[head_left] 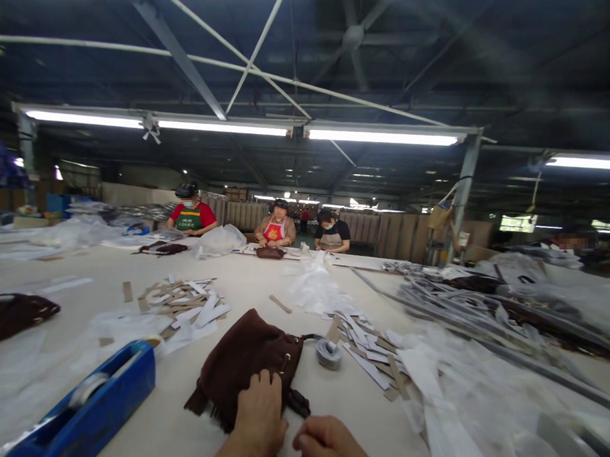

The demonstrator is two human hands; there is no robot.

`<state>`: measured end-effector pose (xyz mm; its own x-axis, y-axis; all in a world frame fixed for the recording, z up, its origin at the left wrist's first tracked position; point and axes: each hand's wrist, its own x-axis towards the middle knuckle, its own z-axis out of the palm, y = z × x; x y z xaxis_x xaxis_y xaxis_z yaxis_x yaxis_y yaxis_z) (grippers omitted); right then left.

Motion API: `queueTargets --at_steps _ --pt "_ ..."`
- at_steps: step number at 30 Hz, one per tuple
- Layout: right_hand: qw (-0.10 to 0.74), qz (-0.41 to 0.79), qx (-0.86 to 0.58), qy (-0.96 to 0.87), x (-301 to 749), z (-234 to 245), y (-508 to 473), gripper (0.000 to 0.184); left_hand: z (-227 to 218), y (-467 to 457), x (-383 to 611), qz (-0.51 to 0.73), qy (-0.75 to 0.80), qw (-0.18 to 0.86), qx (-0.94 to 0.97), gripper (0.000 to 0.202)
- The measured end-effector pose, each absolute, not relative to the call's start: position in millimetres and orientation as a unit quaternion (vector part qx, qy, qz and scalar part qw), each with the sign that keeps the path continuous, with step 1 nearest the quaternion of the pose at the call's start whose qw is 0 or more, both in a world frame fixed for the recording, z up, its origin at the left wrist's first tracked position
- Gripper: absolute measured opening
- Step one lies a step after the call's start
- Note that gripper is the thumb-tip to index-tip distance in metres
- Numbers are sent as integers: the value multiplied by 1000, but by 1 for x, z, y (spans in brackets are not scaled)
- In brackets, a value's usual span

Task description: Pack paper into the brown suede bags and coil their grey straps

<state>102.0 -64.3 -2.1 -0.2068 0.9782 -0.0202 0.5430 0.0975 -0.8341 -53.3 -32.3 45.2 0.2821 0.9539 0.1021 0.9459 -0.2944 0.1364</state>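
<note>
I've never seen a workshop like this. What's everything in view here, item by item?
work table: one, cream, filling the foreground
brown suede fringed bag: one, dark brown, front centre
other bags: at least three, dark brown, further along the table
tape dispenser: one, blue, front left
grey coil: one, grey, right of the fringed bag
strip piles: two, tan and white, on the table
plastic sheeting: several pieces, white, right
co-workers: three, aproned, across the table
ceiling lights: several, white, overhead
left hand: one, on the fringed bag
right hand: one, beside the fringed bag
</note>
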Motion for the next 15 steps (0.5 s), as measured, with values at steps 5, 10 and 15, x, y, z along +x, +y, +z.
queueTargets --at_steps 5,10,15 --pt "269 63 -648 -710 112 -20 -25 27 44 -7 -49 51 582 54 810 60" --pt "205 90 -669 -708 79 -11 2 21 55 24 -65 186 574 197 773 45" --pt "199 183 -636 -723 88 52 56 19 87 73 -77 356 556 306 686 21"
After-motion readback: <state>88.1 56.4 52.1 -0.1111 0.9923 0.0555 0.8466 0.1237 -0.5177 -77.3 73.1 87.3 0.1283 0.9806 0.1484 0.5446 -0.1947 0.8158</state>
